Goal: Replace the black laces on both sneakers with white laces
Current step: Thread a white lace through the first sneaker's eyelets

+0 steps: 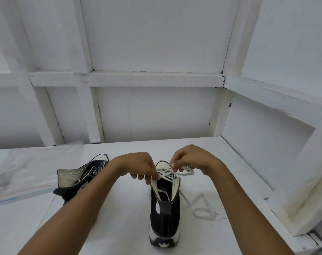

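Both bare forearms reach forward over the white counter, and between them a black high-top sneaker stands upright, its heel toward the person and its toe pointing away. The left hand is curled over the left side of the shoe's collar, fingertips pinching the white lace where it crisscrosses the upper eyelets. The right hand, just beside it above the tongue, pinches a strand of the same lace between thumb and fingers. That strand loops out to the right of the hand, and the loose end trails on the counter below the right wrist. Left of the left hand, a second sneaker lies tipped over with bare eyelets, a thin black lace looping at its far side. Farther left lies a clear plastic bag.
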Demonstrator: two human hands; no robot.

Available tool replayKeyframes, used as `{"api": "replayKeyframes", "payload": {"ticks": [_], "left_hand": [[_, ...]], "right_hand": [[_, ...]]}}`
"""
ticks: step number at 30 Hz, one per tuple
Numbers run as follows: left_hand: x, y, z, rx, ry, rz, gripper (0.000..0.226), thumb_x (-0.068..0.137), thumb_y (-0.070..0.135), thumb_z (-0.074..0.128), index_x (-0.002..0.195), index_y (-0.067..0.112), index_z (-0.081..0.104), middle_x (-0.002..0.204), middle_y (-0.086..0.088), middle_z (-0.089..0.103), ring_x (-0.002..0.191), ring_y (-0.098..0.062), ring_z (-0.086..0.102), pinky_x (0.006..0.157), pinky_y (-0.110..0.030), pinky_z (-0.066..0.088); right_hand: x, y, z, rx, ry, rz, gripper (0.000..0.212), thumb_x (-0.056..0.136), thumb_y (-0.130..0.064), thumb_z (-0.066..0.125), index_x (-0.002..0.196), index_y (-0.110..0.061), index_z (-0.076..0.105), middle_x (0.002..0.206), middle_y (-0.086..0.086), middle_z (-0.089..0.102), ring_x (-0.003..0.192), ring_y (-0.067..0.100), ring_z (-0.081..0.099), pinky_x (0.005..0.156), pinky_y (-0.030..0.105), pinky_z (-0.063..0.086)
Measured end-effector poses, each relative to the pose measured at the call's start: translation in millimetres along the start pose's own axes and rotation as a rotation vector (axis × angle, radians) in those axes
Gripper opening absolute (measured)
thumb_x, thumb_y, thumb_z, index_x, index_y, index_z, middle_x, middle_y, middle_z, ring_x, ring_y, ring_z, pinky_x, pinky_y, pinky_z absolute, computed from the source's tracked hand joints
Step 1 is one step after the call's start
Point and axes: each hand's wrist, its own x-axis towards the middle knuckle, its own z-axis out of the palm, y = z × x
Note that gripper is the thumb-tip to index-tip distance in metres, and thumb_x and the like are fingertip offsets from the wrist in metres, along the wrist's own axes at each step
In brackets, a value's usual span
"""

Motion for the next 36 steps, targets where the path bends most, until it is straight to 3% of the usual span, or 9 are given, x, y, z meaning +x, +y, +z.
{"api": "replayKeyframes", "payload": {"ticks": [4,8,10,13,22,24,26,31,36], "left_hand": [[-3,-8,4,-0.124,0.002,-0.003,0.021,0.088,0.018,0.067,0.068,0.016,0.070,0.054,0.011,0.061,0.059,-0.009,0.049,0.054,-0.021,0.040],[-3,-22,10,-0.292,0.025,-0.017,0.014,0.086,0.016,0.073,0.072,0.013,0.074,0.063,0.003,0.059,0.060,-0.010,0.051,0.052,-0.021,0.042],[-3,-27,13,-0.381,0.021,-0.023,0.013,0.086,0.015,0.074,0.073,0.012,0.075,0.064,0.001,0.058,0.060,-0.010,0.051,0.052,-0.022,0.041],[-2,-32,16,-0.446,0.030,-0.029,0.015,0.086,0.013,0.074,0.071,0.012,0.075,0.063,0.000,0.059,0.058,-0.010,0.051,0.050,-0.021,0.041],[-2,-26,13,-0.393,0.015,-0.086,0.010,0.085,0.015,0.067,0.082,0.011,0.075,0.072,0.000,0.063,0.061,-0.010,0.054,0.051,-0.021,0.043],[-2,-24,13,-0.368,0.029,-0.094,0.012,0.085,0.016,0.066,0.084,0.010,0.077,0.074,0.000,0.065,0.064,-0.010,0.055,0.052,-0.021,0.044],[-3,-24,13,-0.361,0.034,-0.092,0.013,0.086,0.017,0.066,0.081,0.012,0.077,0.073,0.000,0.064,0.064,-0.010,0.056,0.053,-0.022,0.045],[-2,-30,16,-0.386,0.059,-0.073,0.022,0.093,0.017,0.059,0.076,0.016,0.072,0.072,0.003,0.066,0.065,-0.014,0.057,0.053,-0.023,0.045],[-6,-35,20,-0.300,-0.008,0.018,0.026,0.091,0.006,0.052,0.077,0.021,0.068,0.073,0.007,0.067,0.071,-0.012,0.058,0.061,-0.024,0.046]], "right_hand": [[5,-1,14,-0.135,-0.030,0.022,0.007,0.076,-0.007,0.073,0.079,-0.010,0.078,0.087,0.003,0.075,0.080,0.008,0.062,0.074,0.023,0.046],[10,-2,26,-0.183,-0.055,0.064,0.008,0.073,-0.009,0.073,0.079,-0.005,0.077,0.080,0.005,0.071,0.074,0.010,0.056,0.065,0.024,0.041],[14,-1,31,-0.212,-0.066,0.085,0.017,0.068,-0.012,0.074,0.080,0.000,0.074,0.080,0.013,0.067,0.075,0.014,0.054,0.066,0.029,0.039],[20,2,38,-0.272,-0.062,0.089,0.031,0.057,-0.019,0.071,0.079,0.003,0.071,0.071,0.006,0.056,0.072,0.017,0.048,0.066,0.033,0.036],[28,6,44,-0.354,0.002,0.097,0.032,0.061,-0.013,0.069,0.087,0.005,0.069,0.068,0.009,0.054,0.067,0.015,0.047,0.061,0.032,0.036],[30,6,45,-0.341,-0.016,0.080,0.029,0.065,-0.015,0.071,0.088,0.002,0.072,0.080,0.020,0.064,0.069,0.016,0.051,0.063,0.031,0.039],[32,7,46,-0.334,-0.021,0.068,0.026,0.069,-0.016,0.073,0.089,0.001,0.073,0.092,0.018,0.070,0.071,0.016,0.053,0.065,0.031,0.041],[33,8,51,-0.274,-0.040,0.052,0.027,0.070,-0.013,0.071,0.088,0.007,0.070,0.071,0.009,0.057,0.069,0.017,0.049,0.065,0.031,0.038],[29,3,51,-0.248,-0.087,0.037,0.018,0.074,-0.014,0.071,0.083,0.001,0.074,0.066,0.004,0.064,0.067,0.014,0.053,0.065,0.029,0.042]]}}
